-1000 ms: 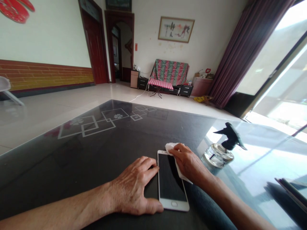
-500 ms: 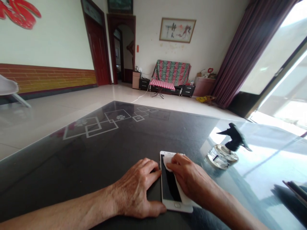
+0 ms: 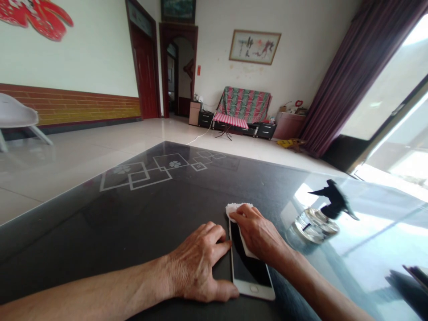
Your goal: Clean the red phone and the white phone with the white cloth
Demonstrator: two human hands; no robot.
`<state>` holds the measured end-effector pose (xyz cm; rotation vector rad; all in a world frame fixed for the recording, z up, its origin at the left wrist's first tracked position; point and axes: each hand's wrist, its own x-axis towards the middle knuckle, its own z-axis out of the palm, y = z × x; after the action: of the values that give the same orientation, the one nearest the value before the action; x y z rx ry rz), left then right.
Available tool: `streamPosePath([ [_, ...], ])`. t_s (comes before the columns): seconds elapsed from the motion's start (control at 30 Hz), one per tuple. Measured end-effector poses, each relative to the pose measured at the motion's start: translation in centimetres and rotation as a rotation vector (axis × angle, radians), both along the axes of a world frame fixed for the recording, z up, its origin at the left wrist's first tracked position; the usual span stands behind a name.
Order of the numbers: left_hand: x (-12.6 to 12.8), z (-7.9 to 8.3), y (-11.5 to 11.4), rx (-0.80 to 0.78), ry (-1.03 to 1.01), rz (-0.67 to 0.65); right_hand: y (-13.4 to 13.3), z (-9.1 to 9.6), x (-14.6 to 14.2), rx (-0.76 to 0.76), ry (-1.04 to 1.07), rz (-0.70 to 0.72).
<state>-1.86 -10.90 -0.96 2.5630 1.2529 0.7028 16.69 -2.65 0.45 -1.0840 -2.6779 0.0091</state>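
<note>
A white smartphone (image 3: 249,269) lies flat on the dark glossy table (image 3: 140,227), its black screen up and its round button at the near end. My left hand (image 3: 200,263) is curled beside it, fingertips against the left edge and thumb at the lower left corner, bracing it. With closed fingers my right hand (image 3: 259,232) presses a white tissue (image 3: 236,207) onto the phone's far end. The tissue covers that end and runs down under my palm along the right side of the screen.
To the right stands a clear spray bottle (image 3: 316,225) with a black trigger head. A dark object (image 3: 416,276) sits at the right edge. Beyond the table are a white chair (image 3: 18,111), a small table with a striped cloth (image 3: 230,120) and a purple curtain (image 3: 334,89).
My right hand has slid the tissue away from me, to the phone's far end, uncovering more of the near screen. My left hand stays against the phone. The camera view has shifted slightly.
</note>
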Motion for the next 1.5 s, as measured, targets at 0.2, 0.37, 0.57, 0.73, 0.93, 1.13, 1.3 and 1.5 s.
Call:
streamPosePath([
  [0.2, 0.0, -0.2, 0.1, 0.009, -0.027, -0.003, -1.0, 0.1, 0.6, -0.036, 0.028, 0.097],
  [0.37, 0.0, -0.2, 0.2, 0.005, -0.072, 0.013, -2.6, 0.3, 0.9, -0.092, 0.046, 0.114],
  [0.57, 0.2, -0.3, 0.2, -0.035, -0.131, 0.109, -4.2, 0.3, 1.8, -0.159, 0.047, 0.136],
  [0.73, 0.2, -0.5, 0.4, -0.054, -0.19, 0.128, -5.6, 0.2, 3.0, -0.191, 0.036, 0.154],
  [0.93, 0.0, -0.6, 0.7, -0.077, -0.17, 0.109, -7.5, 1.2, 3.2, -0.222, 0.039, 0.181],
  [1.13, -0.4, -0.8, 1.1, -0.077, -0.13, 0.051, -8.4, 1.4, 3.6, -0.19, 0.048, 0.186],
  [1.3, -0.5, -0.5, 1.2, -0.074, -0.092, 0.0, -8.2, 2.0, 3.0, -0.278, -0.021, 0.209],
  [1.5, -0.8, -0.2, 1.1, -0.09, -0.06, -0.007, -8.0, 2.9, 2.6, -0.376, -0.037, 0.232],
])
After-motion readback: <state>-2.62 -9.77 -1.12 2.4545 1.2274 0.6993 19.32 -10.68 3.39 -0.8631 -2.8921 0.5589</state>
